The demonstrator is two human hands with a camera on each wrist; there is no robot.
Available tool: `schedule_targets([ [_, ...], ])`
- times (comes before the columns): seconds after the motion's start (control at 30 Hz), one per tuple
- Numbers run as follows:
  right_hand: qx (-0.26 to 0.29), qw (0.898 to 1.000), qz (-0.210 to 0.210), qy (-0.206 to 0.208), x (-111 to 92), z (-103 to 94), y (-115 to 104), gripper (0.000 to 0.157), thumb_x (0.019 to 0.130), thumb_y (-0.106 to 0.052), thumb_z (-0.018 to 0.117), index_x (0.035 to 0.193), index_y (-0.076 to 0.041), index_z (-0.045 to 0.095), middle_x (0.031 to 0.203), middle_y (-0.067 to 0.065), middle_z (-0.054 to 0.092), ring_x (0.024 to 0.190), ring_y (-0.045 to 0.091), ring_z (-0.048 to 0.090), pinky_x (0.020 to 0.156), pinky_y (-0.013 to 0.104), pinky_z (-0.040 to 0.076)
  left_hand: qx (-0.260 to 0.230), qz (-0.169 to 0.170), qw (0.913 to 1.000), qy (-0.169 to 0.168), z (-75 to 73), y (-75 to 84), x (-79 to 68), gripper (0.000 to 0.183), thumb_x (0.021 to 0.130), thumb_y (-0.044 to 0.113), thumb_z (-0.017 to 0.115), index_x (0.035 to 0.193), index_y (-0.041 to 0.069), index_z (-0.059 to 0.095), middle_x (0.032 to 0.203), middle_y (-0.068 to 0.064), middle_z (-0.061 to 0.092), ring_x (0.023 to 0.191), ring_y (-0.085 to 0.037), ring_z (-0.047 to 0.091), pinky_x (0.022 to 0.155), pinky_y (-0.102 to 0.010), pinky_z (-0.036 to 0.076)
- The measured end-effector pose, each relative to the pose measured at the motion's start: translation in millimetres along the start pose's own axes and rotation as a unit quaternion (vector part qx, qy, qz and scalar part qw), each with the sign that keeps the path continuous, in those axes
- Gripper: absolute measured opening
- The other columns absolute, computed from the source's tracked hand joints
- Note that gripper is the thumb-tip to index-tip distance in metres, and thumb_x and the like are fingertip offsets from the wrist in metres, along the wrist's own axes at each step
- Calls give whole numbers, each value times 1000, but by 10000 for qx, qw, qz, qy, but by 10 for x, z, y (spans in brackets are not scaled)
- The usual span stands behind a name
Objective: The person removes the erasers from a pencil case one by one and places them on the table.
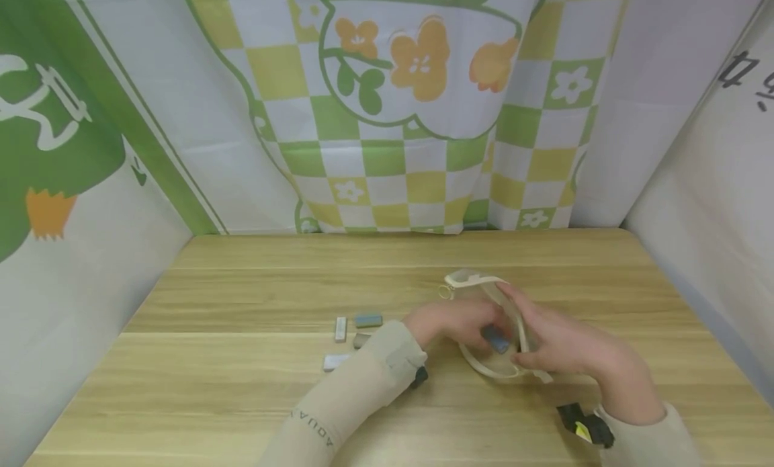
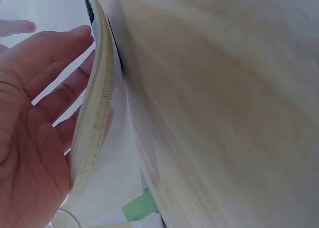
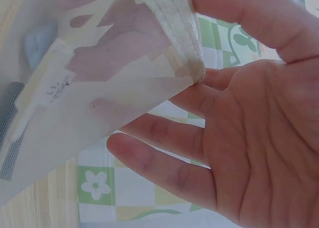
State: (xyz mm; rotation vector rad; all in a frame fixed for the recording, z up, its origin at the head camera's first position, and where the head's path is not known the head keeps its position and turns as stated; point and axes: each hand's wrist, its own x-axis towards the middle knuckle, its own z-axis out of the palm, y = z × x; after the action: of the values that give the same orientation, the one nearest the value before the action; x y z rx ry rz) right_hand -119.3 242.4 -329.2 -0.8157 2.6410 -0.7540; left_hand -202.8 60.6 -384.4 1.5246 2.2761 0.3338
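Observation:
A translucent white mesh zipper pouch (image 1: pixel 480 371) stands with its mouth spread on the wooden table. My right hand (image 1: pixel 562 339) grips the pouch's right side, and in the right wrist view its thumb and index finger hold the edge while the other fingers extend. My left hand (image 1: pixel 462 319) reaches into the pouch mouth; in the left wrist view its fingers are loosely bent beside the zipper, with nothing visible in them. A small blue rectangular block (image 1: pixel 496 339) lies in the pouch by the left fingertips. The mesh blurs the pouch's other contents.
Left of the pouch lie a white block (image 1: pixel 340 329), a blue-green block (image 1: pixel 368 320), a grey block (image 1: pixel 361 341) and a pale block (image 1: pixel 335 362). My left sleeve (image 1: pixel 363 393) partly covers this group. Patterned curtains (image 1: pixel 387 158) hang behind the table (image 1: pixel 211 386).

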Motion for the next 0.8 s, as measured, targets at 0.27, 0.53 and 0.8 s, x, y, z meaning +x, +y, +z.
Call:
schedule_targets([
  [0.27,278,9995,138,-117,6,-10,-16,106,82,-14,75,159,-7,2,105,16,59,50,5,45,62,26,44,-446,322,9982,-228,-20,1,-4,27,83,3,75,109,6,74,108,-3,74,99,-9,64,89,-9,43],
  [0.53,257,9995,167,-96,8,-4,-21,106,82,-15,76,159,-7,3,127,26,53,52,5,45,65,26,45,-265,85,9992,-282,11,4,14,22,85,7,75,107,10,74,104,3,73,96,-4,62,87,-9,43],
  [0.8,247,9994,198,-102,6,6,-6,106,83,-17,76,159,-9,3,127,26,53,52,6,46,64,26,45,-216,75,9994,-263,21,5,7,21,86,9,74,107,10,74,103,4,72,93,-4,60,84,-9,43],
])
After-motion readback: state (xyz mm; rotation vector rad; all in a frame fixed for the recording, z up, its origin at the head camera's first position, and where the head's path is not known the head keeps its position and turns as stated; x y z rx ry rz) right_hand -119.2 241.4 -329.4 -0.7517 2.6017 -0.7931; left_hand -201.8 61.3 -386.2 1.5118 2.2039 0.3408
